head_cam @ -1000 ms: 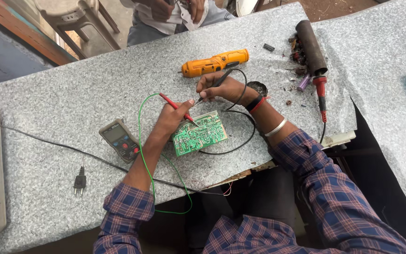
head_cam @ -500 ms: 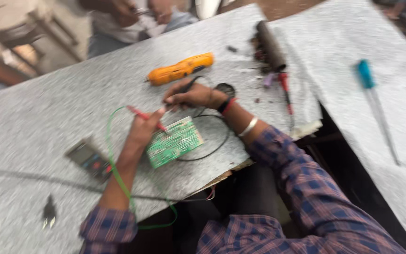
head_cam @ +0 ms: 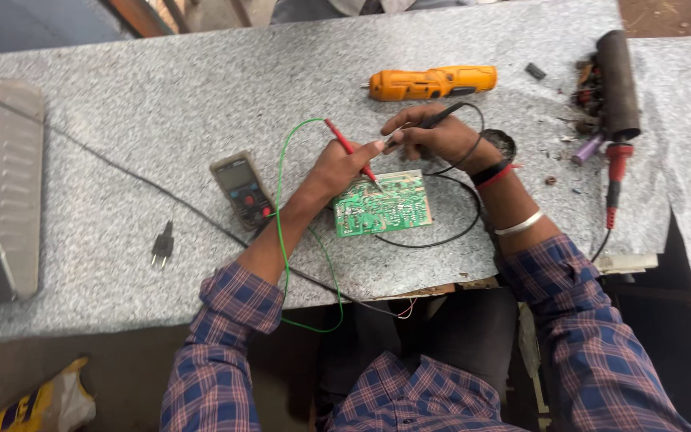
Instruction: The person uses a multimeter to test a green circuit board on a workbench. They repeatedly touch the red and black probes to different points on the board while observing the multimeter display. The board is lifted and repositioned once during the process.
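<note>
Probing step underway: left hand [head_cam: 336, 170] pinches red probe [head_cam: 351, 150], tip on green circuit board [head_cam: 382, 203] lying mid-table; right hand [head_cam: 432, 136] pinches black probe [head_cam: 440, 118]. Next likely needs steady tips, glance at multimeter [head_cam: 242, 189].

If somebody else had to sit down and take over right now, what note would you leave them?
Left hand: holds the red probe, tip down on the green circuit board.
Right hand: holds the black probe above the board's far edge; whether its tip touches is unclear.
The board lies flat on the grey table; the multimeter sits just left of it, with green and black leads.
Orange electric screwdriver lies beyond the hands.
Done: red probe placed.
Left: black probe contact looks unsettled; meter reading unreadable.
</note>
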{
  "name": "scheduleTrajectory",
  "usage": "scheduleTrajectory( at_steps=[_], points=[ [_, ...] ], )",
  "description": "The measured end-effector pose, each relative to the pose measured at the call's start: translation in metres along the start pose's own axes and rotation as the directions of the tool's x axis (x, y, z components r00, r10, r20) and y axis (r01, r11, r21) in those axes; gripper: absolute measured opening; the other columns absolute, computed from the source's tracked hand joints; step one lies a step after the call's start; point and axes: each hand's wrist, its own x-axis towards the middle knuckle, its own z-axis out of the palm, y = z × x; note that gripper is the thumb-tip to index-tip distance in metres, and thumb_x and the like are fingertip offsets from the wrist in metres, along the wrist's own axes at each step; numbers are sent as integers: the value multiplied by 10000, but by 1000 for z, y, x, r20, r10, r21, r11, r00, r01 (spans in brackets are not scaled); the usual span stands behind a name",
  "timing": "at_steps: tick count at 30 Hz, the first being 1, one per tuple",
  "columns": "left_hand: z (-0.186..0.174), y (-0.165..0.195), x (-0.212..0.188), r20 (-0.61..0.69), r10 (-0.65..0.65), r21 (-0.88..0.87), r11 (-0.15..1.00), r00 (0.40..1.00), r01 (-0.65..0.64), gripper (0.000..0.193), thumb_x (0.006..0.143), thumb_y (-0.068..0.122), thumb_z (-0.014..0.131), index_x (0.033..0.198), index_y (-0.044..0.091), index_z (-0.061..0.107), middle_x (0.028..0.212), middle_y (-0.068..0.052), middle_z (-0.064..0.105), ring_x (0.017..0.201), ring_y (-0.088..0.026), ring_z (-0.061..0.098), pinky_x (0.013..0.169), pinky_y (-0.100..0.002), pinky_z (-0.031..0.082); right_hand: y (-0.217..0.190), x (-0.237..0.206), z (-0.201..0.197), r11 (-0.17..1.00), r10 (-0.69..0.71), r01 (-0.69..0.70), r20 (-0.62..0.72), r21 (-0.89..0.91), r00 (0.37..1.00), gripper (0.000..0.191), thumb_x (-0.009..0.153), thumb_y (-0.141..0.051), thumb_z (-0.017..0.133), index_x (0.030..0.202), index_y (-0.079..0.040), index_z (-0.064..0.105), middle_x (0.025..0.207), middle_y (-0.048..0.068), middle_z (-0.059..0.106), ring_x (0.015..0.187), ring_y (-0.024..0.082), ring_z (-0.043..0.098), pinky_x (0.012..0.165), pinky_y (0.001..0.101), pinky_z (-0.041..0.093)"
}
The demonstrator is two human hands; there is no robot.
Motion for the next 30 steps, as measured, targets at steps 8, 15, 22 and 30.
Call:
scheduleTrajectory(
  at_steps=[8, 15, 22, 30],
  points=[
    [-2, -4, 0, 29, -10, -27, 1000, 1000, 11, 512, 895, 503, 698, 584, 118, 564, 570, 92, 432, 534, -59, 394, 479, -290, 318, 12, 1, -5, 992, 55, -55, -1, 118, 998, 216, 934, -117, 633, 1099, 2, 708, 900, 85, 757, 548, 38, 441, 499, 227, 371],
    [-2, -6, 3, 27, -26, 28, 999, 999, 25, 564, 908, 513, 695, 567, 83, 565, 563, 65, 394, 531, -86, 359, 486, -308, 295, 16, 5, -7, 973, 21, -25, 20, 229, 1000, 116, 957, -106, 599, 959, -8, 662, 884, 113, 739, 531, 42, 423, 500, 227, 366],
    [0, -8, 6, 30, 0, -1, 1000, 1000, 0, 528, 892, 523, 690, 616, 73, 660, 570, 42, 520, 540, -79, 480, 519, -277, 383, 13, 3, -9, 968, 19, -14, -17, 251, 1000, 104, 951, -98, 575, 929, -24, 645, 867, 122, 733, 512, 44, 412, 485, 227, 355],
    [3, -7, 8, 62, 32, -135, 991, 998, -24, 492, 903, 468, 702, 702, 19, 692, 656, -19, 656, 615, -95, 594, 595, -267, 486, 10, 3, -7, 970, 51, -32, -72, 243, 996, 101, 943, -104, 562, 939, -42, 641, 881, 98, 738, 531, 36, 432, 503, 222, 371]
  ],
)
